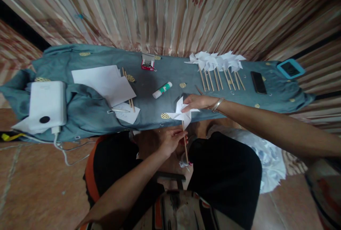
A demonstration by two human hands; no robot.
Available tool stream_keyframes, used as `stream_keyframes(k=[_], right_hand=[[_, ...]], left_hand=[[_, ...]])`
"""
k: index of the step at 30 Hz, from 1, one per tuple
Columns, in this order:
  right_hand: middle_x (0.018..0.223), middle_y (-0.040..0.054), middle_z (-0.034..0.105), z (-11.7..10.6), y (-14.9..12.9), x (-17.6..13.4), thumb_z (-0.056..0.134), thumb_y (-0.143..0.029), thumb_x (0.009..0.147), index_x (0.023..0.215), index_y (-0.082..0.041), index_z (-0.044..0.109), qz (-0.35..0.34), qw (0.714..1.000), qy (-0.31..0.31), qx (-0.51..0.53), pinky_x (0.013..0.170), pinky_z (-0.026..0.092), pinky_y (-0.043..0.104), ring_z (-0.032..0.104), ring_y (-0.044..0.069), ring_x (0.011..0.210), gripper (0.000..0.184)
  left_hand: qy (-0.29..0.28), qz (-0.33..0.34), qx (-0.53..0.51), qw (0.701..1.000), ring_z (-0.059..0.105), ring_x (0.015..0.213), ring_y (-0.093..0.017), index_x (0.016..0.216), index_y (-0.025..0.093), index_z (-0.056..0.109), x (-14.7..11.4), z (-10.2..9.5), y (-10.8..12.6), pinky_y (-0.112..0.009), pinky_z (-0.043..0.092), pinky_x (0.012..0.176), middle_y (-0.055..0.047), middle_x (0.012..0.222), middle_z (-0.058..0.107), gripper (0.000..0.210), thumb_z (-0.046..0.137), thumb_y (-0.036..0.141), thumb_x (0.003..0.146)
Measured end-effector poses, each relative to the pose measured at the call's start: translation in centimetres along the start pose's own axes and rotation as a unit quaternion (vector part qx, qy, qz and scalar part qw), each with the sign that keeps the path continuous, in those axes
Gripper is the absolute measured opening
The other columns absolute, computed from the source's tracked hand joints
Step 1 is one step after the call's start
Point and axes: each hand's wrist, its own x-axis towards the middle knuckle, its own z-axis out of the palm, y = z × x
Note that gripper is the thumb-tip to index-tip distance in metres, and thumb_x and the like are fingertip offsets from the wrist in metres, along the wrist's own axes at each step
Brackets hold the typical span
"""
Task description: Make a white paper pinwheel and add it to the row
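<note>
A white paper pinwheel [180, 113] on a thin wooden stick stands between my hands at the table's front edge. My left hand [172, 142] is closed round the stick below the paper blades. From the right, my right hand [198, 103] pinches the pinwheel's paper near its centre; the fingertips are partly hidden by the blades. Just beyond lies a white and green glue stick [162, 90] on the cloth. A small red and white box [148, 62] of metal pins or tacks sits open farther back.
Several pinwheels [217, 61] lie in a row at the back right, near a phone [258, 82] and a blue-framed device [290, 68]. White paper sheets [103, 84], loose wooden sticks [131, 104] and a white power bank [47, 104] with a cable are on the left.
</note>
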Motion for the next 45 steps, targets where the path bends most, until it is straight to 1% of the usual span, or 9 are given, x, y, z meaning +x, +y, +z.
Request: stream_keyframes(k=[4, 8, 16, 23, 28, 32, 37, 45], right_hand=[[0.062, -0.0005, 0.058, -0.3, -0.8, -0.3, 0.072, -0.037, 0.065, 0.066, -0.014, 0.065, 0.029, 0.998, 0.007, -0.051, 0.053, 0.033, 0.024, 0.045, 0.011, 0.057, 0.024], [0.058, -0.0028, 0.052, -0.4, -1.1, -0.5, 0.073, -0.037, 0.066, 0.062, -0.015, 0.060, 0.034, 0.998, 0.001, -0.061, 0.053, 0.030, 0.024, 0.042, 0.010, 0.056, 0.026], [0.056, -0.0042, 0.051, -0.5, -0.4, 0.1, 0.074, -0.036, 0.064, 0.064, -0.015, 0.062, 0.003, 0.998, -0.031, -0.053, 0.051, 0.031, 0.023, 0.040, 0.009, 0.054, 0.023], [0.062, -0.0021, 0.057, -0.9, 0.3, 0.5, 0.074, -0.042, 0.066, 0.071, -0.015, 0.067, -0.011, 0.996, -0.044, -0.081, 0.053, 0.035, 0.023, 0.045, 0.010, 0.058, 0.028], [0.064, 0.0002, 0.061, -0.9, 0.0, 0.6, 0.073, -0.037, 0.068, 0.069, -0.015, 0.067, -0.007, 0.994, -0.050, -0.094, 0.055, 0.037, 0.024, 0.048, 0.012, 0.060, 0.023], [0.066, 0.0004, 0.063, -1.2, -0.5, 0.6, 0.072, -0.034, 0.067, 0.069, -0.016, 0.068, -0.014, 0.992, -0.063, -0.107, 0.058, 0.039, 0.024, 0.052, 0.014, 0.065, 0.018], [0.064, 0.0001, 0.062, -1.3, -0.8, 0.5, 0.070, -0.032, 0.068, 0.067, -0.017, 0.067, -0.022, 0.991, -0.071, -0.112, 0.059, 0.040, 0.025, 0.052, 0.014, 0.065, 0.016], [0.059, -0.0019, 0.055, -1.2, -0.5, 1.0, 0.070, -0.029, 0.071, 0.065, -0.016, 0.064, -0.019, 0.989, -0.064, -0.134, 0.054, 0.035, 0.024, 0.046, 0.011, 0.060, 0.015]], left_hand=[[-0.001, -0.002, 0.005, 1.000, 0.060, 0.048, -0.011, 0.070, 0.010, 0.068, 0.0, 0.1, -0.1, -0.023, 0.047, 0.052, -0.001, 0.059, 0.064, 0.033, 0.083, 0.038, 0.060], [0.001, -0.006, 0.001, 1.000, 0.060, 0.047, -0.011, 0.071, 0.010, 0.069, -0.1, 0.3, 0.0, -0.023, 0.047, 0.052, -0.001, 0.058, 0.064, 0.031, 0.083, 0.035, 0.061], [0.002, -0.013, 0.002, 1.000, 0.060, 0.047, -0.011, 0.070, 0.011, 0.068, -0.1, 0.3, -0.2, -0.023, 0.047, 0.051, -0.001, 0.057, 0.064, 0.026, 0.082, 0.032, 0.064], [0.000, -0.017, -0.002, 1.000, 0.059, 0.047, -0.011, 0.070, 0.010, 0.069, -0.1, 0.2, -0.3, -0.024, 0.048, 0.051, 0.000, 0.056, 0.063, 0.029, 0.083, 0.034, 0.062], [0.003, -0.017, -0.013, 1.000, 0.060, 0.046, -0.012, 0.069, 0.010, 0.069, 0.0, 0.2, -0.3, -0.025, 0.048, 0.051, 0.000, 0.055, 0.063, 0.031, 0.085, 0.034, 0.058], [0.000, -0.020, -0.006, 1.000, 0.060, 0.046, -0.012, 0.068, 0.010, 0.068, 0.2, 0.2, -0.4, -0.025, 0.048, 0.051, 0.000, 0.055, 0.063, 0.030, 0.085, 0.034, 0.060], [-0.002, -0.027, -0.007, 1.000, 0.060, 0.047, -0.012, 0.069, 0.010, 0.068, 0.2, 0.2, -0.4, -0.026, 0.049, 0.051, 0.000, 0.056, 0.063, 0.031, 0.085, 0.035, 0.059], [-0.017, -0.021, -0.006, 1.000, 0.058, 0.047, -0.012, 0.067, 0.010, 0.068, 0.4, 0.0, -0.6, -0.025, 0.047, 0.050, -0.002, 0.055, 0.063, 0.034, 0.085, 0.038, 0.058]])
